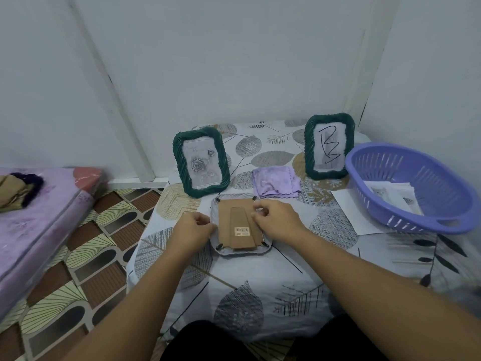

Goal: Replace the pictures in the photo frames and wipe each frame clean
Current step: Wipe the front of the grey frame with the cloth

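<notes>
A frame (240,225) lies face down in the middle of the table (260,295), its cardboard back up, with the left hand (194,227) at its left edge and the right hand (276,220) at its right edge. Behind that frame, to the left, a second frame (200,162) stands upright; behind it to the right a folded cloth (276,182) lies flat, and farther right a third frame (329,145) stands upright. Right of the face-down frame a basket (413,188) sits on a sheet of paper (351,212) with pictures (390,196) in it, and well to the left, off the table, a mattress (39,217) lies on the floor (91,269).
</notes>
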Demonstrator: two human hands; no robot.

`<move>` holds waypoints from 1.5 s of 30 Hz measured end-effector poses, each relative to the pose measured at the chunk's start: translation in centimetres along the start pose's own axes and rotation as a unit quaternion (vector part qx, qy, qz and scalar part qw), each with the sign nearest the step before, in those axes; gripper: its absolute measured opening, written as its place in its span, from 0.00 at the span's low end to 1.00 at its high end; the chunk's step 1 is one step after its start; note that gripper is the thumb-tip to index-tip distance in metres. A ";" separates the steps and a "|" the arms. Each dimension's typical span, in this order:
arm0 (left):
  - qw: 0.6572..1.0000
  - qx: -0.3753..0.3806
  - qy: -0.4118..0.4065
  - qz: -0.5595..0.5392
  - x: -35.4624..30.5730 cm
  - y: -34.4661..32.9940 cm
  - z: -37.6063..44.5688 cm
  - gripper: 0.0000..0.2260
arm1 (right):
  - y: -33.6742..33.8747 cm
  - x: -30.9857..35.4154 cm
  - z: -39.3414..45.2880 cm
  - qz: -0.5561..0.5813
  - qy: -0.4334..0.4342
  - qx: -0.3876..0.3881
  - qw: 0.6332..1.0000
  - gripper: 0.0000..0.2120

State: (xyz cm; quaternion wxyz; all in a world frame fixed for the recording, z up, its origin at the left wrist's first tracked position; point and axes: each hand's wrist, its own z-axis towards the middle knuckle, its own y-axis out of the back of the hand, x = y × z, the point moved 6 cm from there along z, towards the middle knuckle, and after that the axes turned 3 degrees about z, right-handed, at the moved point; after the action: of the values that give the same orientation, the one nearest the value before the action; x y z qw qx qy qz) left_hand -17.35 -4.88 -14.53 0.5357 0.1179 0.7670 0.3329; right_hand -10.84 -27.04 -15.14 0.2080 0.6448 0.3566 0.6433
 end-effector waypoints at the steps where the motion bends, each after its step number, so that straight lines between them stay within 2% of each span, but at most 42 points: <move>1: 0.999 0.003 -0.003 -0.034 -0.1 0.0 -0.2 0.02 | 0.1 0.2 -0.2 0.004 -0.006 0.002 1.000 0.16; 6: 0.986 0.050 -0.053 -0.151 -2.2 -0.2 -1.9 0.06 | 1.2 1.5 -0.8 0.046 -0.002 -0.038 0.998 0.21; 9: 0.972 0.054 -0.092 -0.211 -3.7 -0.4 -2.7 0.07 | 1.9 3.3 -1.5 0.118 0.024 -0.020 0.992 0.15; 11: 0.964 0.048 -0.115 -0.236 -4.6 -0.5 -3.3 0.07 | 2.3 4.2 -1.9 0.154 0.031 -0.011 0.988 0.15; 14: 0.958 0.056 -0.139 -0.245 -5.9 -0.7 -4.2 0.13 | 2.2 5.1 -2.1 0.222 0.003 -0.001 0.975 0.19; 17: 0.956 0.044 -0.163 -0.240 -7.2 -0.7 -5.0 0.17 | 2.4 5.3 -1.9 0.333 -0.043 0.010 0.942 0.24; 22: 0.954 0.026 -0.244 -0.172 -10.1 -1.2 -7.0 0.13 | 3.4 5.3 -2.1 0.455 -0.068 0.042 0.887 0.12; 27: 0.955 0.058 -0.256 -0.138 -9.9 -2.5 -7.4 0.18 | 2.9 3.2 -2.0 0.560 -0.112 0.009 0.821 0.13; 29: 0.960 0.032 -0.255 -0.113 -9.2 -2.4 -7.1 0.14 | 2.6 2.5 -2.3 0.582 -0.115 0.015 0.805 0.15; 31: 0.967 -0.020 -0.235 -0.095 -8.2 -1.8 -6.4 0.09 | 2.3 1.7 -2.4 0.591 -0.120 0.010 0.798 0.13; 33: 0.978 -0.042 -0.170 -0.111 -7.0 -1.1 -5.5 0.08 | 2.0 0.9 -2.4 0.593 -0.127 0.003 0.795 0.13; 37: 0.979 0.045 -0.013 -0.197 -4.2 -1.9 -3.7 0.11 | 1.8 0.7 -2.5 0.625 -0.120 0.007 0.771 0.12; 39: 0.956 0.121 0.054 -0.260 -3.3 -2.9 -3.1 0.13 | 1.7 0.8 -2.5 0.634 -0.117 0.012 0.764 0.12; 41: 0.915 0.197 0.092 -0.339 -3.1 -3.9 -3.2 0.13 | 1.4 0.9 -2.5 0.637 -0.110 0.017 0.763 0.12; 43: 0.891 0.227 0.096 -0.380 -3.1 -4.1 -3.1 0.12 | 1.2 0.7 -2.3 0.628 -0.103 0.018 0.771 0.12; 45: 0.881 0.219 0.083 -0.412 -2.9 -4.3 -2.5 0.13 | 1.2 0.3 -1.8 0.596 -0.093 0.012 0.798 0.12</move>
State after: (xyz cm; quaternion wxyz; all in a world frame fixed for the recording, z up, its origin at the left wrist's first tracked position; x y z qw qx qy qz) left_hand -17.71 -10.63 -14.58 0.5191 -0.1220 0.8416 -0.0857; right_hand -12.41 -27.99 -13.93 -0.1920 0.7892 -0.1112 0.5726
